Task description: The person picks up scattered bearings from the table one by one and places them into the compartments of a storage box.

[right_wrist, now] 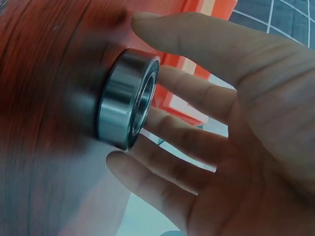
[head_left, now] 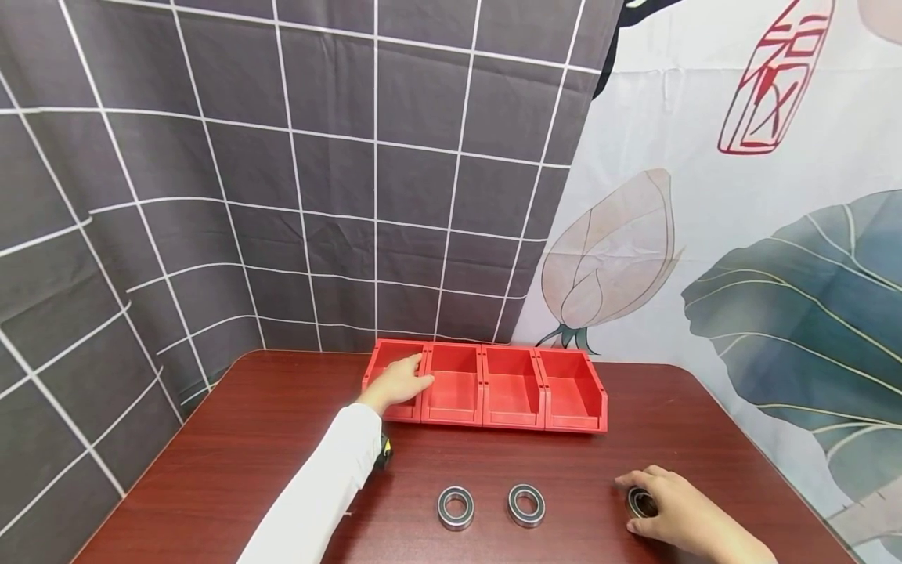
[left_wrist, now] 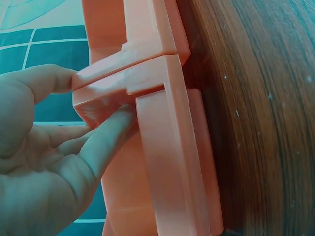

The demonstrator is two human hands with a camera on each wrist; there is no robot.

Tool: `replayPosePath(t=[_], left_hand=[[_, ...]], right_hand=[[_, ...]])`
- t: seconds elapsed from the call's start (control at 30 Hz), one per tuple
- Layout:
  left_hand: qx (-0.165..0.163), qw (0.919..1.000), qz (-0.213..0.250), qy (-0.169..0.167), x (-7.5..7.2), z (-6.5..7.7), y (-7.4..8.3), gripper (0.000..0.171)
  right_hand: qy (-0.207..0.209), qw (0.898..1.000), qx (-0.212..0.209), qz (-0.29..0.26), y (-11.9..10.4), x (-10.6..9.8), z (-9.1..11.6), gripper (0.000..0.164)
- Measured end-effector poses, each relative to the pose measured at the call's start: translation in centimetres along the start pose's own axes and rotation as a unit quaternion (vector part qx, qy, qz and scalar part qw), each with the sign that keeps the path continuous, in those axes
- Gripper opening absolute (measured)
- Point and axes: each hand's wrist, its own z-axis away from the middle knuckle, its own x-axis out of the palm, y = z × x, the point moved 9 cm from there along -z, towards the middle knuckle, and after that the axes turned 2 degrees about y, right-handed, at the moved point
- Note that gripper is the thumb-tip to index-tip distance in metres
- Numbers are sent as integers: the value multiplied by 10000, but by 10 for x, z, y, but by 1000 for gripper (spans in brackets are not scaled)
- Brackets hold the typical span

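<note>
"Where is the person's left hand?"

"The left hand (head_left: pixel 398 382) is in the lower middle of the head view, at the left end of a row of four open-fronted red plastic bins (head_left: pixel 483 392). The left wrist view shows its digits on both sides of two adjoining bin walls, pinching them."

"And the right?"

"The right hand (head_left: pixel 665 505) is at the lower right, its digits spread apart around a silver metal ring bearing with a dark inner face (right_wrist: pixel 120 101). That bearing lies flat on the dark reddish-brown wooden table (head_left: pixel 282 439). Whether any fingertip touches its far side cannot be told."

"Are there other bearings?"

"Two, at the bottom centre: a left silver-and-black ring bearing (head_left: pixel 444 509) and, near it, a right silver-and-black ring bearing (head_left: pixel 515 506). Both lie flat, below the bins in the frame."

"What shows beside the white sleeve (head_left: pixel 317 486)?"

"A small black-and-yellow object (head_left: pixel 384 453), partly hidden by it, just below the leftmost bin."
</note>
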Motion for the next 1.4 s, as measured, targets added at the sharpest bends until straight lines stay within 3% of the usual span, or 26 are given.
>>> replayPosePath(t=[0.23,0.5,0.87,1.13,1.4], left_hand=[[-123,9998,130,-108,0,1,-3,69],[-112,9996,204,-164,1,1,-2,69],[-113,9996,118,-218,2,-1,-2,70],[-237,9993,42,-280,4,0,0,70],[-352,9990,82,-266,4,-1,3,68]], right_hand=[[517,9980,-361,27,-1,-6,7,41],[165,9995,170,195,9,-2,4,41],[471,9968,-572,310,0,-4,3,30],[409,9977,-471,276,-4,-5,-3,31],[1441,9860,-436,724,-18,-26,-11,36]])
